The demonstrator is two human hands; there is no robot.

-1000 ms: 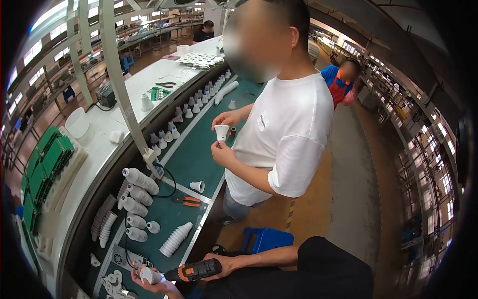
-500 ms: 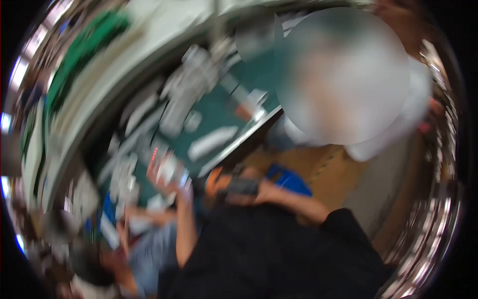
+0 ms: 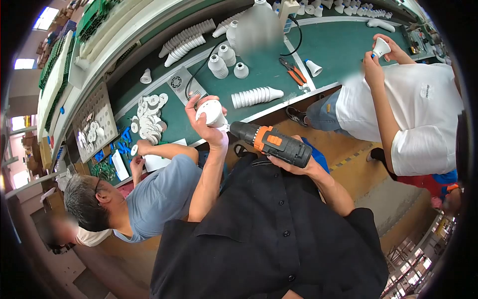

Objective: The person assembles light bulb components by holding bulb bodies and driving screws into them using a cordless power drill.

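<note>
My left hand [image 3: 208, 130] is wrapped round a white plastic lamp housing [image 3: 211, 110], its round face turned up. In my right hand [image 3: 301, 167] is a black and orange cordless drill [image 3: 271, 141], gripped at its body and lying sideways. The drill's chuck points left, at the lower side of the housing near my left wrist; whether the tip touches it I cannot tell. Just beyond my hands, a nested row of white cups [image 3: 256, 96] lies on the green bench [image 3: 269, 67].
White housings [image 3: 217, 66], orange-handled cutters [image 3: 293, 72] and a metal power supply [image 3: 183, 83] are on the bench. A heap of white discs [image 3: 149, 118] lies left. A person in blue [image 3: 159, 192] sits close left; one in white [image 3: 398, 109] holds a housing at right.
The earlier frame is blurred. My view has swung, and both hands, with the housing and the drill, now appear higher and further right. Both are still held.
</note>
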